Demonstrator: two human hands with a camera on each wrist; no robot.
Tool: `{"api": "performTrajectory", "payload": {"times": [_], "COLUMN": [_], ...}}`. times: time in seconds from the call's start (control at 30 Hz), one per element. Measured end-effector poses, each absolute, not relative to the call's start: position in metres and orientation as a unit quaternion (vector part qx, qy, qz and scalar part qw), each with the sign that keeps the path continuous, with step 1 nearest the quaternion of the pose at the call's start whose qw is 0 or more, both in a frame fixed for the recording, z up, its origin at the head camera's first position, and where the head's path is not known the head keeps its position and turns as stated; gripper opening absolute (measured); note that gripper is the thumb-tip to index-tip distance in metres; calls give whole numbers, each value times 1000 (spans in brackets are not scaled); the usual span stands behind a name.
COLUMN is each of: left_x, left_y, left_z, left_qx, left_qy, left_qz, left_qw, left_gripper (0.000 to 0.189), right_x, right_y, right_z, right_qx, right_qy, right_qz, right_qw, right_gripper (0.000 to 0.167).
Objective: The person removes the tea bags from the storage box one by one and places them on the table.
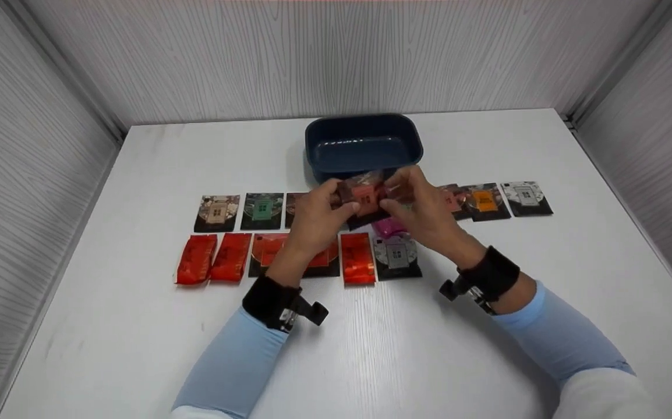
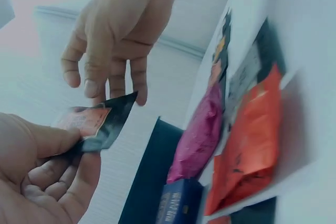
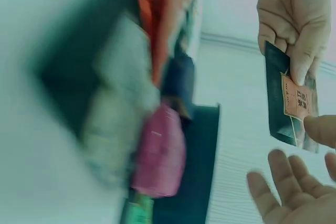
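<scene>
A flat dark sachet [image 1: 366, 199] with a salmon-coloured label hangs in the air before the dark blue bin [image 1: 365, 154]. My left hand [image 1: 317, 214] pinches it between thumb and fingers, as the left wrist view shows. Close at its other edge is my right hand [image 1: 426, 214]; its fingers are spread and relaxed in the right wrist view, with the thumb [image 3: 321, 129] right at the sachet's corner. Below the hands, a magenta packet [image 1: 389, 227] is partly hidden. In the left wrist view a small navy box [image 2: 180, 201] stands near that packet.
Dark sachets with coloured labels, such as a green one [image 1: 262, 210] and an orange one [image 1: 486, 201], form a back row on the white table [image 1: 336, 361]. Shiny red packets [image 1: 196, 259] and a silver-labelled sachet [image 1: 397, 256] make a front row. Grey panels enclose the table.
</scene>
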State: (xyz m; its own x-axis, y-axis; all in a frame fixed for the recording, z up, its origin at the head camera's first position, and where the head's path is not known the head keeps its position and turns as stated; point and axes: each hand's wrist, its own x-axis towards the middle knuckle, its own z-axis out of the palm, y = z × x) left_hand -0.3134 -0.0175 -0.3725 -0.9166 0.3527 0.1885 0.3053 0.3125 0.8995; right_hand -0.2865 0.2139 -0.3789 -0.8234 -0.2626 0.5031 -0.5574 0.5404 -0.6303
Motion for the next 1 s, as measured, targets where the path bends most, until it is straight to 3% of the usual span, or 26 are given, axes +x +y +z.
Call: {"api": "performTrajectory", "payload": {"times": [0.23,0.37,0.57,0.73,1.0], "left_x": [-303,-299,-296,-297,-300], "left_y": [-15,-13,-24,-34,-32], "left_z": [-386,-392,-395,-395,-398], "left_qx": [218,216,233,242,264], "left_qy": [796,816,857,881,910], "left_qz": [552,517,448,400,313], "left_qw": [117,142,104,76,63], "left_gripper": [40,53,40,30,36], "right_x": [-257,-248,-237,-230,-240], "right_y": [223,236,279,314,319], "right_z": [-397,-404,-405,-405,-416], "right_qx": [174,122,40,-13,-22], "right_qy": [-856,-859,-881,-898,-923], "right_qz": [479,492,465,438,382], "right_qw": [84,75,81,36,-39], "right_gripper": [16,11,10,13,15]}}
